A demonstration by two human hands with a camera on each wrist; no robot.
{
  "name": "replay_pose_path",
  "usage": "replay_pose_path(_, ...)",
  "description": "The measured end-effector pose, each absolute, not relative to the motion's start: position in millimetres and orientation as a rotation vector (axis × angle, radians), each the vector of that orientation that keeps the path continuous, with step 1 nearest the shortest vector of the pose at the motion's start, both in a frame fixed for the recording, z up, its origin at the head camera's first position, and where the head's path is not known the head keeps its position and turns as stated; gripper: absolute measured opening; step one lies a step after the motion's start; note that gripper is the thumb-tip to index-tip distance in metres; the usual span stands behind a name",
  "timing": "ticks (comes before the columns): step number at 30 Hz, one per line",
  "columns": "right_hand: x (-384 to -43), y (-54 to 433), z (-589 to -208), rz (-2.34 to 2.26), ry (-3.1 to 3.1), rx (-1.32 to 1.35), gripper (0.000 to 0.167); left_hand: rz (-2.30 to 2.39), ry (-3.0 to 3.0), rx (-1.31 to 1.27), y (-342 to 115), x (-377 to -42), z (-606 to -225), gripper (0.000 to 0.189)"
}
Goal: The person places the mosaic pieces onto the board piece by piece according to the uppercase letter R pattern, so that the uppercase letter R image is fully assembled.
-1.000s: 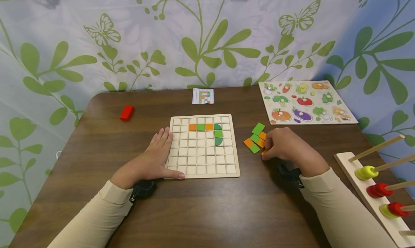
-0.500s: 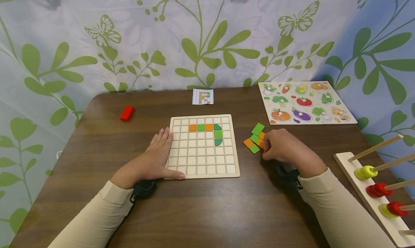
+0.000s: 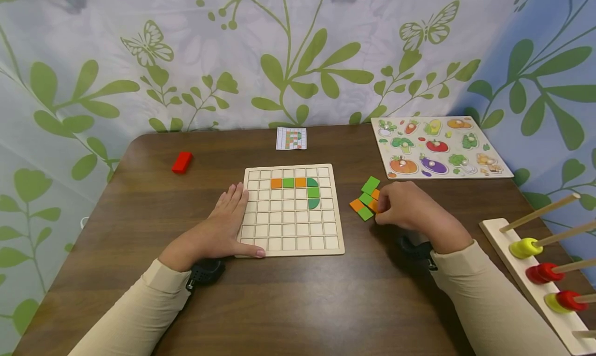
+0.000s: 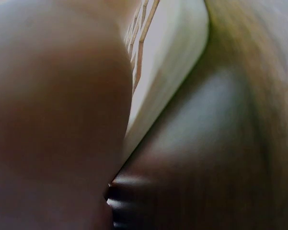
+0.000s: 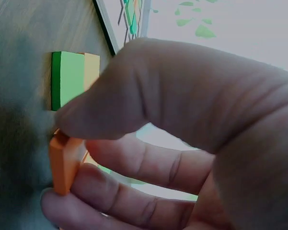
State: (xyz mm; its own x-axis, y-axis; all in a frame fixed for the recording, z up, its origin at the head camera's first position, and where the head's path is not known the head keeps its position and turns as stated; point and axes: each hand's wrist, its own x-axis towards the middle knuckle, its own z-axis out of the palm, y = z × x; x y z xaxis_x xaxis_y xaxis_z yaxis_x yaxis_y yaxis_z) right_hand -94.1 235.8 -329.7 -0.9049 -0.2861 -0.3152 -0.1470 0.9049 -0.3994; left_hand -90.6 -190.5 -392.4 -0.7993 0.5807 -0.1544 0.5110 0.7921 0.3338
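Note:
A wooden grid board (image 3: 288,237) lies mid-table, bearing orange and green square tiles and two dark green rounded tiles near its upper right. My left hand (image 3: 219,229) rests along the board's left side, fingers straight, thumb on the front edge. To the right of the board is a small cluster of green and orange tiles (image 3: 365,203). At that cluster my right hand (image 3: 412,208) pinches an orange tile (image 5: 64,165) between thumb and fingers; in the right wrist view it is tilted up. A green tile (image 5: 69,79) lies beyond the thumb there.
A printed pattern card (image 3: 291,138) lies behind the board. At the back right is a vegetable puzzle board (image 3: 447,164). A wooden peg rack with coloured rings (image 3: 517,257) stands at the right edge. A red block (image 3: 182,162) sits at the back left.
My right hand has shifted slightly, and the orange tile seen under its fingertips earlier is now hidden by the fingers in the head view. The left hand has stayed still.

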Motion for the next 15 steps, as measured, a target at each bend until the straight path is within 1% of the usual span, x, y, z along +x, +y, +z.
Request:
replay_pose_path(6, -97, 234, -335, -0.571, 2.757, -0.345, 0.013, 0.414, 2.731, 0.855, -191, -91, -393, 0.150)
replay_pose_path(15, -107, 216, -344, -0.759, 2.821, -0.517, 0.012, 0.415, 2.725, 0.845, -191, -90, -392, 0.150)
